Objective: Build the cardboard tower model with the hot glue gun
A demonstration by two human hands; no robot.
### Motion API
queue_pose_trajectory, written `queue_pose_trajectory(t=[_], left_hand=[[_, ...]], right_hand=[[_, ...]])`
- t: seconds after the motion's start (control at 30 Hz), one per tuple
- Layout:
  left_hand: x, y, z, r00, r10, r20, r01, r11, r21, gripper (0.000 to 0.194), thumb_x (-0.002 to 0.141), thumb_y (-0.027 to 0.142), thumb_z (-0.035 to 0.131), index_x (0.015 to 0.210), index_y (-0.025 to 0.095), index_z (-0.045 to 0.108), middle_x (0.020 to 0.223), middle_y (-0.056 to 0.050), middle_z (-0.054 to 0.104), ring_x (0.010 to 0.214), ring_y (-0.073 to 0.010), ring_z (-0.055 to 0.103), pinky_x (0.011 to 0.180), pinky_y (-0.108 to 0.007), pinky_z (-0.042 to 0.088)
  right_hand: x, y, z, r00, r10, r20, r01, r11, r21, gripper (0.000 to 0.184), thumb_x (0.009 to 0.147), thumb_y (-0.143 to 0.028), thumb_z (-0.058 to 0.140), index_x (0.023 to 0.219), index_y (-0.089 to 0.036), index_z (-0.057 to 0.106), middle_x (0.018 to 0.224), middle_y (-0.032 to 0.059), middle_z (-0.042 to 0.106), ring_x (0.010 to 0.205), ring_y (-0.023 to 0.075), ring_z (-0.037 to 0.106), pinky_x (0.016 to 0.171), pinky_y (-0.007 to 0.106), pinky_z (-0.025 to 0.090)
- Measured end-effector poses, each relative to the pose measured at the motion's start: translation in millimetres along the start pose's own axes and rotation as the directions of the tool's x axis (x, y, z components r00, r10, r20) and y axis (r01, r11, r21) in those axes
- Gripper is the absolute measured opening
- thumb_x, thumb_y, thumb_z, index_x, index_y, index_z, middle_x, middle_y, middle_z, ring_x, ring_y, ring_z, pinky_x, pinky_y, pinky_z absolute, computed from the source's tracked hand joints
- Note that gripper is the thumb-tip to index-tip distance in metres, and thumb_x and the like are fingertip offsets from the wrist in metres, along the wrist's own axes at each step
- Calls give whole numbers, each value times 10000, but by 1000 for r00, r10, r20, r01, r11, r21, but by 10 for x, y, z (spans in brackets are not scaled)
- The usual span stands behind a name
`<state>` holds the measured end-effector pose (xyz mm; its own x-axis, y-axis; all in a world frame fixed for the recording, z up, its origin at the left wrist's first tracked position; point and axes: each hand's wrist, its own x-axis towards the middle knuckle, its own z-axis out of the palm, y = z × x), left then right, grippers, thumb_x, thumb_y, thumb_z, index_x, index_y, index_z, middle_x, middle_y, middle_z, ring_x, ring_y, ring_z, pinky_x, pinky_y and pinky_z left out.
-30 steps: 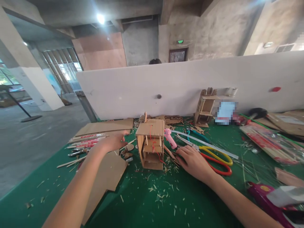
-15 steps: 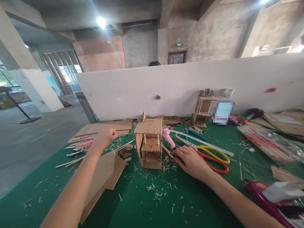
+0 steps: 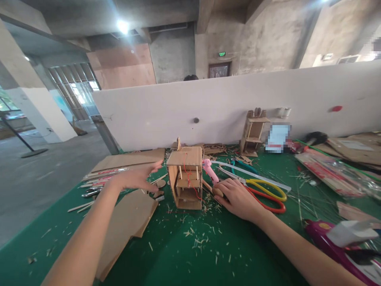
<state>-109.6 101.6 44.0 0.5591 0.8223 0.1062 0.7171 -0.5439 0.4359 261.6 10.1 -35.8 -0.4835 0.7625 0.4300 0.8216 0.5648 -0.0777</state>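
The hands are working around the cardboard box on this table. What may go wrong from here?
The right hand lies close beside the scissors, so it might knock them or get nicked. The pink glue gun is near its fingers; if hot, which I cannot tell, it could burn them. The red string hangs loosely across the cardboard box and may snag.

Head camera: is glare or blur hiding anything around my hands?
Head view: the ceiling lamp flares, but well above the hands. Head view: the left hand looks slightly soft; the cardboard box reads clearer. Head view: wide-angle stretch near the edges, and a pixelated patch hides detail beside the far cardboard stand.
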Motion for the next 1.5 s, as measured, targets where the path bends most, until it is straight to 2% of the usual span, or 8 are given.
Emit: queue_pose_trajectory(t=[0.07,0.17,0.4,0.57,0.73,0.97,1.17,1.5], left_hand=[[46,227,78,951,194,242,-124,953,-276,876,624,504,754,1397,308,392,1390,-94,526,1300,-294,466,998,-429,451],[141,493,273,932,291,216,-124,816,-564,913,603,554,765,1399,315,387,1382,-97,532,1309,-318,452,1018,-484,431],[163,482,339,996,8,-93,-79,602,-795,841,518,465,851,1257,216,536,1275,-131,615,1200,-376,544,965,-510,481],[151,643,135,922,-139,-362,-283,398,-873,767,795,733,441,1356,211,425,1384,-112,524,1265,-327,491,988,-503,464],[224,891,97,879,-250,-405,-386,125,-914,555,834,598,534,1234,214,551,1237,-75,638,1234,-297,524,969,-436,485],[300,714,127,842,-367,-397,-363,159,-918,434,793,502,640,1108,204,618,1005,-72,724,1044,-271,650,848,-397,555],[169,535,38,893,-219,-393,-337,252,-907,436,684,342,764,1068,178,639,900,-15,752,937,-255,690,797,-318,569],[5,573,-180,845,-286,-452,-403,216,-889,607,574,287,817,1134,162,619,936,-42,762,928,-256,702,863,-320,570]], right_hand=[[-2,9,10,1000,3,-3,-3,1000,1,201,945,-322,477,1071,-234,607,1025,61,665,964,220,558,843,368,407],[-6,13,19,1000,11,-7,-11,1000,-4,205,959,-311,445,1036,-236,619,1012,64,668,954,214,564,831,362,407],[-10,2,28,999,35,4,-35,999,-15,199,968,-298,433,1031,-232,610,1024,48,665,974,208,552,848,353,403],[9,-7,41,999,51,19,-50,998,-27,207,972,-259,417,1050,-230,606,1022,46,664,970,203,546,863,358,397],[28,-20,43,998,56,29,-55,997,-45,195,964,-260,430,1024,-225,612,1010,50,660,955,203,547,857,360,406],[42,-34,-1,997,37,68,-32,997,-75,232,975,-273,402,1053,-218,614,1040,61,652,959,213,564,861,378,437],[197,-312,11,992,67,111,-54,992,-117,328,966,-182,343,1221,-166,548,1278,132,554,977,224,624,782,358,518],[1514,-590,378,933,206,295,-153,969,-195,337,916,-321,568,1212,-161,549,1205,91,581,990,210,615,819,416,531]])
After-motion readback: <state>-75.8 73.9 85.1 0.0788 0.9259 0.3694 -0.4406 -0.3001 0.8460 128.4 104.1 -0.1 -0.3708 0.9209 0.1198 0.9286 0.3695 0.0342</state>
